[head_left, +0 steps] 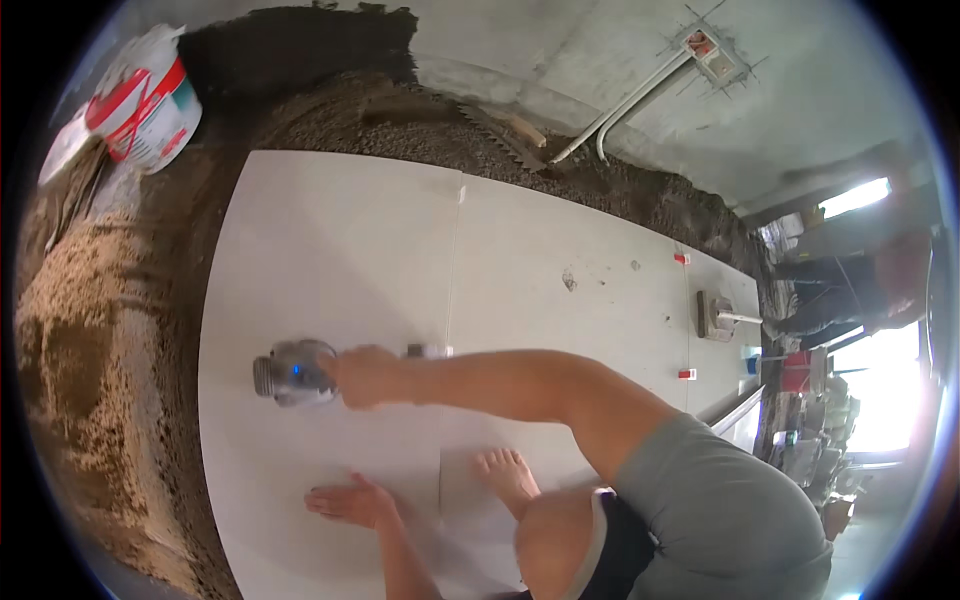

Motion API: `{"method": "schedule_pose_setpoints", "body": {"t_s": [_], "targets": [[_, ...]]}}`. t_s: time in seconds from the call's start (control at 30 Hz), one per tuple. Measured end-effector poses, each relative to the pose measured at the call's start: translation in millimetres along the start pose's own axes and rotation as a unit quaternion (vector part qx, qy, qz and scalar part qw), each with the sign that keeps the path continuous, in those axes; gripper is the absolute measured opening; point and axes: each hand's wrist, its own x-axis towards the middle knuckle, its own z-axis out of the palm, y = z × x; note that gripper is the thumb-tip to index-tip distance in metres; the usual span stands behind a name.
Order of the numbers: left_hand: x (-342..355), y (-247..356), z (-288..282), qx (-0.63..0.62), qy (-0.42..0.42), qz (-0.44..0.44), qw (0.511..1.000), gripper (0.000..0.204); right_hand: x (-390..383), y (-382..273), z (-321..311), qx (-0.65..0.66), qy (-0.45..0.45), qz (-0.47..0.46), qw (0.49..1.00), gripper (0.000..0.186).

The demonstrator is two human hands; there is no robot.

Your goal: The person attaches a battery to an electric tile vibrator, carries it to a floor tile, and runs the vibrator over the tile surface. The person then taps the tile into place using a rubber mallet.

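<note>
My right hand [365, 375] grips a grey power tool [298, 372] with a small blue light, standing on a large pale tile [320, 240]. A small dark item [418, 350] lies just behind my wrist at the tile seam. My left hand [345, 502] rests palm down on the tile below the tool, fingers stretched out and holding nothing. My bare foot [505, 475] is on the tiles to the right of that hand, with my bent knee beside it.
Bucket [140, 115] at upper left above sandy mortar [100, 300]. Pipes [625, 108] run along the wall beside dark mortar. Red clips [686, 373] and a white-handled tool [715, 316] sit on the farther tiles. At right, another person [850, 285] stands among buckets and clutter near bright openings.
</note>
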Motion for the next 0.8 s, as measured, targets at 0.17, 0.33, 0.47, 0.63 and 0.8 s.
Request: {"method": "schedule_pose_setpoints", "body": {"t_s": [0.17, 0.33, 0.47, 0.63, 0.8], "targets": [[104, 75, -41, -0.166, -0.049, 0.041, 0.984, 0.075, 25, 87, -101, -0.089, -0.029, 0.055, 0.994, 0.06], [243, 236, -133, -0.493, -0.12, 0.168, 0.846, 0.04, 16, 115, -120, -0.097, -0.033, 0.024, 0.994, 0.058], [268, 308, -143, -0.297, -0.158, 0.221, 0.915, 0.038, 7, 136, -128, -0.059, -0.017, 0.036, 0.997, 0.055], [301, 380, -166, -0.311, -0.134, 0.285, 0.896, 0.044, 28, 179, -176, -0.04, 0.036, 0.065, 0.996, 0.029], [318, 401, -157, -0.218, -0.107, 0.198, 0.95, 0.043, 36, 174, -201, 0.053, 0.027, 0.12, 0.991, 0.053]]}}
